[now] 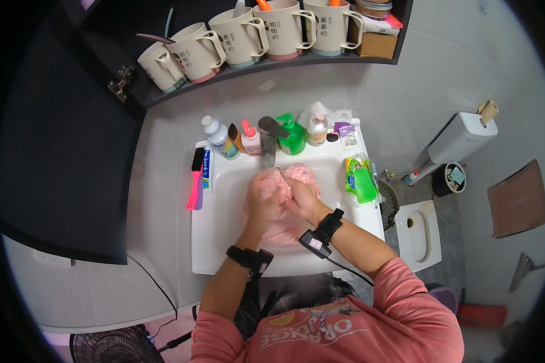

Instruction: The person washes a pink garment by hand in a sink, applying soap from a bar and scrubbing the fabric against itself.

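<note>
Both hands are over the white washbasin (222, 258), on a pink patterned cloth (284, 233) bunched below the faucet (268, 149). My left hand (261, 199) is blurred and closed around a bunched part of the cloth. My right hand (303, 197) grips the cloth beside it, thumb towards the faucet. More of the cloth lies in the basin under the wrists and behind my right hand. Each wrist wears a black strap with a small device. A green bar of soap (364, 184) lies on its wrapper at the basin's right rim.
A pink brush (195, 181) and a toothpaste box (207, 170) lie on the left rim. Along the back stand a white bottle (220, 138), a pink pump bottle (251, 140) and a green pump bottle (293, 138). Above, a dark cabinet shelf (272, 61) holds several mugs.
</note>
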A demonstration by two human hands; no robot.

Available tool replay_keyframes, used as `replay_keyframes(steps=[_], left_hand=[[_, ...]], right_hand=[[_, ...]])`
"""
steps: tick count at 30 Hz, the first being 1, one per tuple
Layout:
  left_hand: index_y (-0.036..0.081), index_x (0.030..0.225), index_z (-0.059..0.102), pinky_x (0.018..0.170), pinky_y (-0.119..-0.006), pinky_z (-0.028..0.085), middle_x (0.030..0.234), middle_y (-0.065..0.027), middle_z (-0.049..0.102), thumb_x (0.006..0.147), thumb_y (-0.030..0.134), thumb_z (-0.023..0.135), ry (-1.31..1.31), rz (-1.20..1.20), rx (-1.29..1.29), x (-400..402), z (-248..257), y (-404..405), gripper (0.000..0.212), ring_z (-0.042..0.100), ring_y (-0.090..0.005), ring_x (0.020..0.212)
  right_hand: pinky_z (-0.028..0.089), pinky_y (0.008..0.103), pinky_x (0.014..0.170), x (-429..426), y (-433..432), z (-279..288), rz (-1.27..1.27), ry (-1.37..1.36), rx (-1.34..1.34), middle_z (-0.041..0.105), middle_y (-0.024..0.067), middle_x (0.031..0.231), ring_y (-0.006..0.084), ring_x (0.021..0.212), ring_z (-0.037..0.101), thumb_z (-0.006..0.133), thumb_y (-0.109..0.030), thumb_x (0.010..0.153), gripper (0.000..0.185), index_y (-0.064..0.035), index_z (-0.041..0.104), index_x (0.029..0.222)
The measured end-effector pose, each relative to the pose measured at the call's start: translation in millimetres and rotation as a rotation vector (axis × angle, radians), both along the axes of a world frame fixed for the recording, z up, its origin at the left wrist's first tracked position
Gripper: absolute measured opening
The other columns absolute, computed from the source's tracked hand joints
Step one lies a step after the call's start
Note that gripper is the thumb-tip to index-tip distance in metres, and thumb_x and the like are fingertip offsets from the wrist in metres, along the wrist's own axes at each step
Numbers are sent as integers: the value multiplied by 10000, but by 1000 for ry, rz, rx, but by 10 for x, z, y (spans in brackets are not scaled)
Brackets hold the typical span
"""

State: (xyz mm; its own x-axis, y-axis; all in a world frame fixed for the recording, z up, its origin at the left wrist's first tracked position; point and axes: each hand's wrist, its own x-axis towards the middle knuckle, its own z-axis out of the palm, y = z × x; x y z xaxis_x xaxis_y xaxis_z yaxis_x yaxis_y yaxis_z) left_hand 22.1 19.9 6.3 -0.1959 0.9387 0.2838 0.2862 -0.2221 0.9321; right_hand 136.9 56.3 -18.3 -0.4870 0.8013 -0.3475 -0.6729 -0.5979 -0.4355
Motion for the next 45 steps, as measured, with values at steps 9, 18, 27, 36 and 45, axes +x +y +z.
replay_keyframes(steps=[9,18,27,36,45], left_hand=[[28,801,531,686,-389,439,890,-162,538,771,200,632,455,185,-288,-313,-57,164,201,527,-345,838],[62,983,540,781,-407,443,1100,-118,463,745,215,655,863,-148,-140,-757,-260,5,305,479,-312,976],[223,1247,456,971,-575,258,1405,-119,247,799,298,556,1101,-377,-450,-638,-775,19,465,166,-414,1289],[243,1297,415,1031,-486,205,1433,-55,248,872,479,340,1204,-822,-919,-458,-1187,184,492,206,-278,1317],[110,1247,441,963,-468,323,1296,-100,436,763,455,535,1257,-660,-928,-337,-1040,381,602,404,-291,1195]], right_hand=[[442,301,871,9,-162,65,134,47,46,565,94,1089,183,957,557,442,-233,925,285,-20,498,1105],[486,264,625,296,296,-642,194,-854,164,564,61,873,134,763,557,554,-320,856,334,-7,561,973],[452,357,753,228,180,-663,687,-1455,934,616,183,916,320,842,577,514,-279,802,301,-10,629,871],[399,353,911,114,213,-511,1484,-1652,758,574,127,1137,281,1091,518,355,-429,852,495,-71,586,1103],[418,375,841,289,530,-984,1008,-1326,679,554,157,1154,295,1024,534,418,-373,856,414,-72,594,1079]])
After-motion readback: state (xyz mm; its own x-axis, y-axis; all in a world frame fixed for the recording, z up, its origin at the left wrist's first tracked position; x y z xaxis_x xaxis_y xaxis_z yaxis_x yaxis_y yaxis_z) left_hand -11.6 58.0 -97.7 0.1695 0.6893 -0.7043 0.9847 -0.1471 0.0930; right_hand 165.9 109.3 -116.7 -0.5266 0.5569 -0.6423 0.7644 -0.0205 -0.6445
